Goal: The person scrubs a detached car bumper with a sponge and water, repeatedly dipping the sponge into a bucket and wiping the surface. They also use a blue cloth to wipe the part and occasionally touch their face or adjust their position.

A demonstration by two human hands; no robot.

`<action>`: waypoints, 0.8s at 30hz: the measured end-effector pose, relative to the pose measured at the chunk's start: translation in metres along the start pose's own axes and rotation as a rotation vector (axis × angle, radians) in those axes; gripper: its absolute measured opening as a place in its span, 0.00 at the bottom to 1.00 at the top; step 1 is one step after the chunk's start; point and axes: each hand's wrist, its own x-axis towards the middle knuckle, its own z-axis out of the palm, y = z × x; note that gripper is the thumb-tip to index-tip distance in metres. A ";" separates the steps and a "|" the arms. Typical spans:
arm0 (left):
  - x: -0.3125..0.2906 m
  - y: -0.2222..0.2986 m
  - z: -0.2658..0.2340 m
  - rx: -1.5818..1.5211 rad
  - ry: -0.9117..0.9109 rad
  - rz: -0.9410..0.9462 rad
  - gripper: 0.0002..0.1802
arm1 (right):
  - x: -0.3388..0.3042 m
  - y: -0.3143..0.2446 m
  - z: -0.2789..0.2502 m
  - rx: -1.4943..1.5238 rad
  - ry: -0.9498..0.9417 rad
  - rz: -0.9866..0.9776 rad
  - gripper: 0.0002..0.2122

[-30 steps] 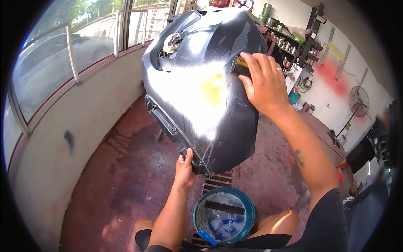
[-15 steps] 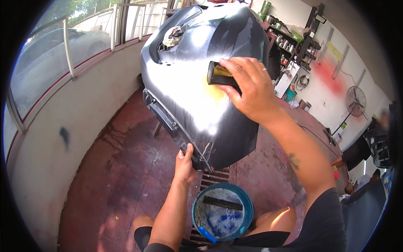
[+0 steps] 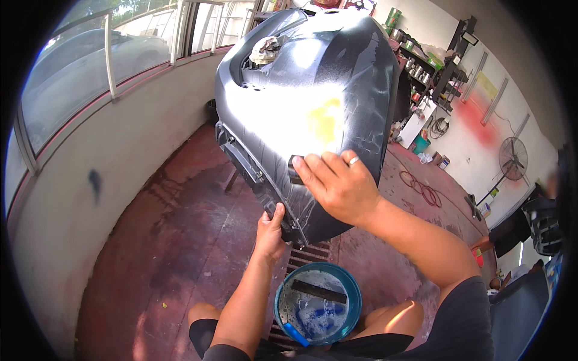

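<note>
While over dark panel (image 3: 308, 99), right hand (image 3: 344, 188) (ringed) around block (image 3: 294, 175).

Passage existed over the floor (image 3: 162, 228) between wall (image 3: 132, 138) and panel (image 3: 367, 102); a bucket (image 3: 356, 295) obstructed space below the panel.

The left hand (image 3: 270, 233) grips the near edge of a big dark bumper (image 3: 361, 84), thumb on top. Up and to its right, the right hand (image 3: 342, 185) holds a black block (image 3: 295, 171) on the bumper. A yellow patch (image 3: 325, 120) shows just above the right hand. Below both hands sits a round bucket (image 3: 354, 301) with water (image 3: 328, 310) and a dark bar (image 3: 319, 292) inside. Well to the right of both hands stands a fan (image 3: 513, 157).
</note>
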 end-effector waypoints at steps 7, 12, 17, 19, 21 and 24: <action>-0.008 0.009 0.004 -0.010 0.005 -0.014 0.23 | 0.053 0.030 -0.002 -0.120 0.109 0.154 0.20; -0.007 0.005 0.012 -0.042 0.004 0.004 0.21 | 0.011 -0.003 -0.003 -0.030 0.024 -0.048 0.16; -0.006 0.009 0.003 -0.044 0.000 0.002 0.22 | 0.061 0.028 -0.009 -0.077 0.073 0.130 0.19; -0.001 0.006 -0.002 -0.018 -0.014 0.015 0.22 | 0.035 0.003 -0.004 -0.088 0.010 0.079 0.19; -0.004 -0.002 0.011 -0.055 -0.007 -0.012 0.22 | -0.001 -0.009 0.005 -0.030 0.030 -0.031 0.18; -0.006 0.012 0.005 -0.056 0.003 0.003 0.23 | 0.044 0.021 -0.006 -0.038 0.014 0.090 0.22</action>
